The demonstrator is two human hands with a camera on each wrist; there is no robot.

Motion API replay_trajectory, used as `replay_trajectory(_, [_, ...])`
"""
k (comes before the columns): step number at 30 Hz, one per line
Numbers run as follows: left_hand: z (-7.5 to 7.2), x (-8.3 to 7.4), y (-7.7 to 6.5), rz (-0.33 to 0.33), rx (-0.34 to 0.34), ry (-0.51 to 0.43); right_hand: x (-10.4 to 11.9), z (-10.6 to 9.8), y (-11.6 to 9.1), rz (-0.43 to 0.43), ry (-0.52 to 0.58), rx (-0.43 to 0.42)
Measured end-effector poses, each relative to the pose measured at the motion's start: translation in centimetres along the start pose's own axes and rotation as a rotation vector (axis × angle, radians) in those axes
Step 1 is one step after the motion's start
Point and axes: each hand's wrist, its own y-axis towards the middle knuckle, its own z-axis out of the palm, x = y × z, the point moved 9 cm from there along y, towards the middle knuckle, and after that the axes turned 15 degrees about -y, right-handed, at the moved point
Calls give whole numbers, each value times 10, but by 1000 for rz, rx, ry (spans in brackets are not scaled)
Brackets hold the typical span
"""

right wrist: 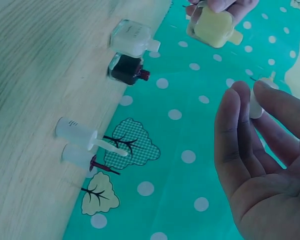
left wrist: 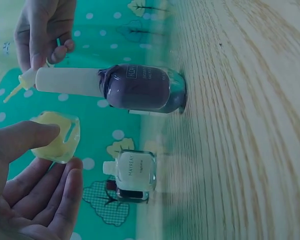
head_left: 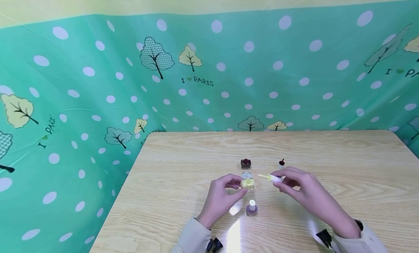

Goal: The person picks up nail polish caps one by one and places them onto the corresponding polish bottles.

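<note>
My left hand [head_left: 220, 199] pinches an open nail polish bottle [head_left: 248, 184] of yellow polish between thumb and fingers, raised above the table. To its right, my right hand [head_left: 302, 184] grips a white cap [head_left: 275, 178] whose yellow-coated brush [left wrist: 14, 93] points left, apart from the bottle's neck. A purple nail polish bottle [left wrist: 140, 87] stands nearer me with its white cap [left wrist: 70, 81] on. Beyond the yellow bottle stand an uncapped white nail polish bottle [right wrist: 131, 38] and an uncapped dark red nail polish bottle [right wrist: 125, 69].
Two more caps stand brush-up on the table [head_left: 170, 165] at the back right: one with a white brush [right wrist: 112, 147], one with a dark red brush [right wrist: 106, 168]. A green dotted cloth [head_left: 196, 100] hangs behind the table and along its left side.
</note>
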Motion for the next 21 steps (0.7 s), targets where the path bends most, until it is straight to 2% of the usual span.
replay_trajectory(4, [-1,-1,-1,8,-4,13,5,-3,0,-40,-29,-48])
replay_trajectory(13, [0,-2,-2,17,-14,57,11,-3,-1,-69,-45,-61])
replay_trajectory(21, [1,-3,-2,18,-20,50,16,-4,-1,-120,-58,-93])
